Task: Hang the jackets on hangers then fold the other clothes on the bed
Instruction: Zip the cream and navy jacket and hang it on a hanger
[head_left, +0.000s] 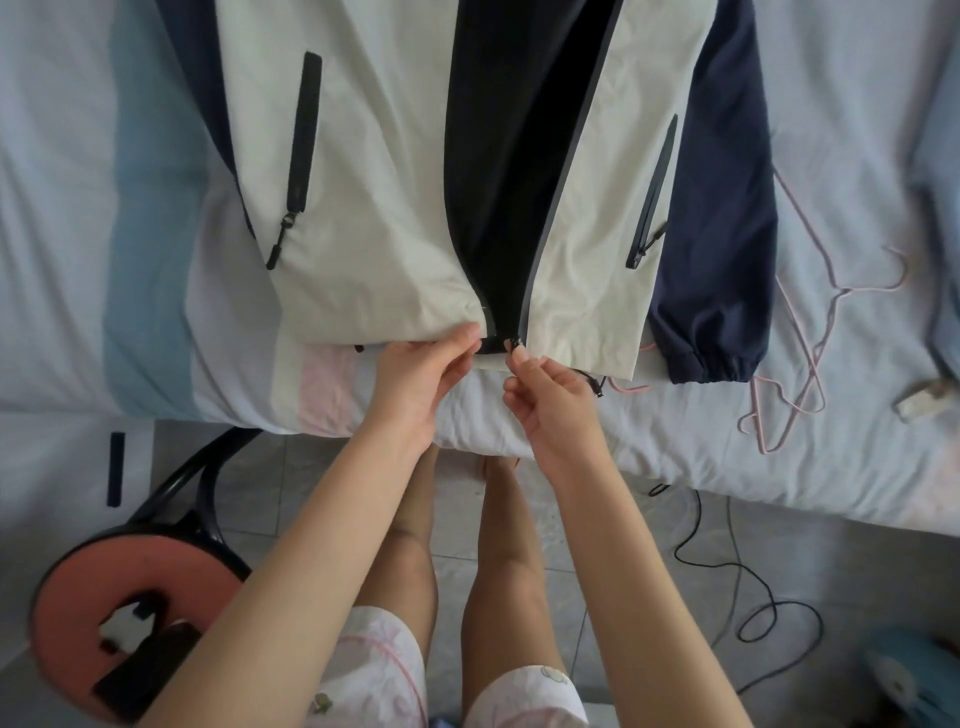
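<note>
Jacket, cream with navy sleeves, lies front-up and unzipped on the bed at 12 o'clock, hem toward the person. Left hand: fingers curled, pinching one front panel's hem corner. Right hand: thumb and forefinger pinch the zipper end on the other panel. Pink wire hangers lie on the bed at 3 o'clock, beside the navy cuff. Red stool at 8 o'clock; black cable on the floor at 4 o'clock.

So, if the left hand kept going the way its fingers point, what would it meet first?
The left hand pinches the jacket at its hem. Straight on, it would probably slide onto the dark lining in the open front.
</note>
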